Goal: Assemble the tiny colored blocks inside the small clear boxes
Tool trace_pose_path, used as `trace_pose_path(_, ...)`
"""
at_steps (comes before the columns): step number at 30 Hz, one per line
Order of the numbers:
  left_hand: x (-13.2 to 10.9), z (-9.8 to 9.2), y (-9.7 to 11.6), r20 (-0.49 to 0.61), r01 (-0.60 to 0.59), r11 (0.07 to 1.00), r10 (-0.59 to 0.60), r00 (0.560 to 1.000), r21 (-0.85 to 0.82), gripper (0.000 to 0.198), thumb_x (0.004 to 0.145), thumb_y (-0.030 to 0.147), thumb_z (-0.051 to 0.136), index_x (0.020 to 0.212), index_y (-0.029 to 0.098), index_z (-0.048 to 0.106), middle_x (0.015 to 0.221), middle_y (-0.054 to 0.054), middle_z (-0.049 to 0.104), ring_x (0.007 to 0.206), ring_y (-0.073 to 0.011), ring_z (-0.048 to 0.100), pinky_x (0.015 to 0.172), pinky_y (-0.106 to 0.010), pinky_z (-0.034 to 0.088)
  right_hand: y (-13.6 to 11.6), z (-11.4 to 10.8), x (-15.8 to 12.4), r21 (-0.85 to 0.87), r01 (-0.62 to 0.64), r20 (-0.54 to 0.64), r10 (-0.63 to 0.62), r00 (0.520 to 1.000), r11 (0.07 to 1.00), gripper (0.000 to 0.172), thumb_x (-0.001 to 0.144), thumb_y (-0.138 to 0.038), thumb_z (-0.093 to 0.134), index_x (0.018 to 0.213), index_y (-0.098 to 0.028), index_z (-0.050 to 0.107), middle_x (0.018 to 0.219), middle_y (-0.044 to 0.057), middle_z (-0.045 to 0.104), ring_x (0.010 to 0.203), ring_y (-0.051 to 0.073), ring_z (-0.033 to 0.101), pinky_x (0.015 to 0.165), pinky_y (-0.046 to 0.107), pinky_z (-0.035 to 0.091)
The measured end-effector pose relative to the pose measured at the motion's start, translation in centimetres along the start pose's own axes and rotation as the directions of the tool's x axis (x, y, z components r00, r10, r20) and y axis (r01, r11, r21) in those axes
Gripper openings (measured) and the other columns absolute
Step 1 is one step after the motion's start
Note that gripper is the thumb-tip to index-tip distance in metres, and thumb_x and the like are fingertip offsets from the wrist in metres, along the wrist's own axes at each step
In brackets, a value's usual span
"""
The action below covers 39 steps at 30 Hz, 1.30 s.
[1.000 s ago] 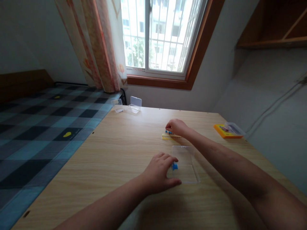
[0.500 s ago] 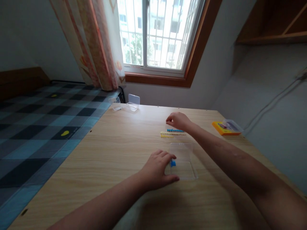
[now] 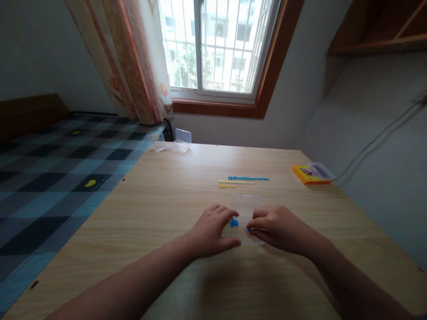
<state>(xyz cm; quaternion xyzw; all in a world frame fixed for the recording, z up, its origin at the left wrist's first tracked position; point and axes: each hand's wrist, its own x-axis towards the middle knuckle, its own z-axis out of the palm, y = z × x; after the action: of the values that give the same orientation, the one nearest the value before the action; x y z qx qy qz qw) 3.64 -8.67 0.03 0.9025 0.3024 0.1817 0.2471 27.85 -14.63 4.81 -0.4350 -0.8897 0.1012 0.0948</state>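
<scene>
A clear plastic box (image 3: pixel 246 205) lies flat on the wooden table (image 3: pixel 173 200), with small blue pieces (image 3: pixel 234 222) inside near its left edge. My left hand (image 3: pixel 213 231) rests on the table against the box's left side, fingers curled around its edge. My right hand (image 3: pixel 278 227) is over the box's near right part, thumb and forefinger pinched on a tiny blue piece. Beyond the box lie a row of blue pieces (image 3: pixel 248 178) and a row of yellow pieces (image 3: pixel 233 183).
An open clear box (image 3: pixel 182 141) and a smaller clear part (image 3: pixel 159 146) sit at the table's far left corner. A yellow box with a clear lid (image 3: pixel 312 172) lies at the far right. A bed with a checked cover (image 3: pixel 50 178) adjoins the table's left edge.
My right hand left the rows of pieces and came back to the clear box, now pinching a small blue piece. The blue row is fully uncovered. My left hand stayed at the box.
</scene>
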Motion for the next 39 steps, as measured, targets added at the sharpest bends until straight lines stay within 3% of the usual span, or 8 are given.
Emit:
trace_pose_path(8,0.1,-0.3,0.3,0.017,0.013,1.0,-0.013,1.0,-0.01,0.056,0.074,0.047,0.084,0.12,0.022,0.064,0.12,-0.009,0.068,0.115,-0.0312,0.059,0.104,-0.048,0.045,0.4,2.2,1.6,-0.119,-0.068,0.002,0.069,0.998,0.991,0.015,0.092,-0.019,0.062,0.08,-0.02,0.072,0.081,0.002,0.071,0.071,0.014,0.061,0.063,0.027,0.033)
trace_pose_path(14,0.0,-0.2,0.2,0.016,0.01,1.0,-0.01,1.0,-0.012,0.059,0.072,0.046,0.086,0.122,0.022,0.063,0.121,-0.009,0.068,0.115,-0.0314,0.059,0.104,-0.048,0.045,0.9,2.9,0.8,-0.054,-0.055,-0.102,0.049,0.994,0.997,0.015,0.093,-0.022,0.061,0.092,-0.023,0.076,0.085,0.003,0.071,0.071,0.014,0.061,0.064,0.027,0.036)
trace_pose_path(20,0.1,-0.2,0.2,0.021,0.015,1.0,-0.015,1.0,-0.002,0.06,0.072,0.045,0.086,0.122,0.021,0.064,0.121,-0.01,0.069,0.115,-0.0319,0.059,0.104,-0.048,0.045,1.1,3.2,0.5,-0.034,-0.027,-0.091,0.024,0.996,0.999,0.017,0.092,-0.018,0.059,0.082,-0.022,0.073,0.078,0.001,0.068,0.067,0.013,0.058,0.063,0.026,0.036)
trace_pose_path(28,0.0,-0.1,0.2,0.022,0.01,1.0,-0.01,1.0,0.004,0.058,0.073,0.045,0.086,0.122,0.02,0.064,0.122,-0.01,0.068,0.116,-0.0321,0.058,0.105,-0.049,0.044,0.8,4.1,0.9,0.02,-0.081,-0.12,0.083,0.989,0.997,0.02,0.097,-0.021,0.055,0.094,-0.022,0.075,0.086,0.002,0.07,0.077,0.015,0.063,0.069,0.026,0.04)
trace_pose_path(39,0.0,0.0,0.1,0.013,0.013,1.0,-0.013,1.0,0.002,0.057,0.074,0.046,0.084,0.121,0.022,0.064,0.122,-0.009,0.068,0.117,-0.0322,0.058,0.105,-0.049,0.043,0.7,4.2,1.0,0.006,-0.086,-0.141,0.086,0.986,0.996,0.019,0.096,-0.021,0.056,0.089,-0.022,0.074,0.083,0.002,0.069,0.074,0.014,0.062,0.067,0.026,0.039)
